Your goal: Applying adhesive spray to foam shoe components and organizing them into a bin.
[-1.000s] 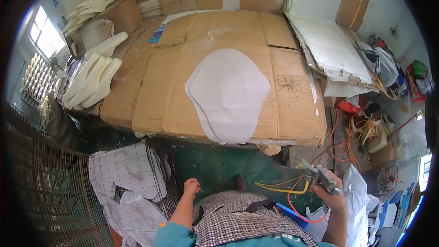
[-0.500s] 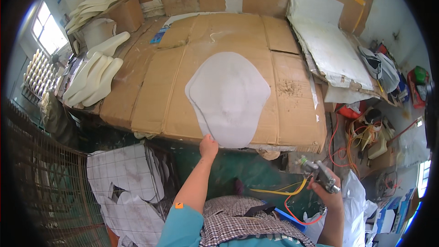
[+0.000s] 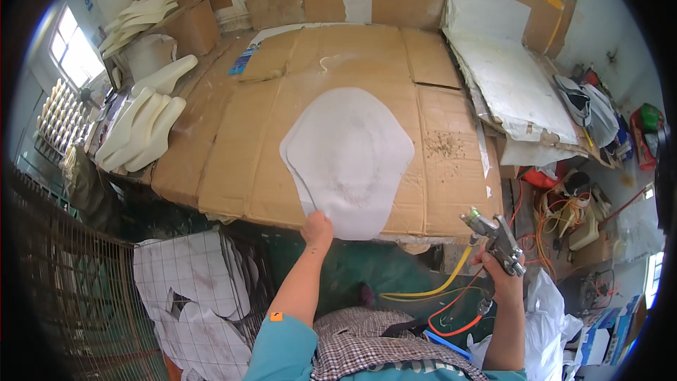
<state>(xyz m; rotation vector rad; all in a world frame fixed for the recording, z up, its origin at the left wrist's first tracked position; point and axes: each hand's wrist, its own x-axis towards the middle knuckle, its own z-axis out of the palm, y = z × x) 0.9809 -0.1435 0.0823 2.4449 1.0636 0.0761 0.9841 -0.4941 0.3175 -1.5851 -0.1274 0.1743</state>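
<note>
A pale grey-white, shield-shaped sheet [image 3: 345, 148] lies on the cardboard-covered table [image 3: 240, 148], its narrow end reaching over the near edge. A second layer shows along its left side. My left hand [image 3: 317, 231] is closed on the sheet's lower left corner. In my right hand [image 3: 502, 275] is a metal spray gun [image 3: 496, 240], held right of the sheet and apart from it, its nozzle end up and to the left. A yellow hose [image 3: 430, 291] and a red hose [image 3: 455, 328] run near the gun. Faint dark marks show on the sheet's lower half.
Cream curved foam-like pieces [image 3: 144, 130] lie at the table's left end. A wire cage [image 3: 84, 282] and stacked white sheets [image 3: 194, 275] stand at lower left. A white-covered surface [image 3: 501, 63] adjoins at right. White plastic bags [image 3: 543, 317] and tangled hoses [image 3: 557, 219] sit at lower right.
My right hand has raised the spray gun a little toward the table. The sheet and my left hand appear slightly lower and left, and the view has shifted a little. Darker marks now show on the sheet.
</note>
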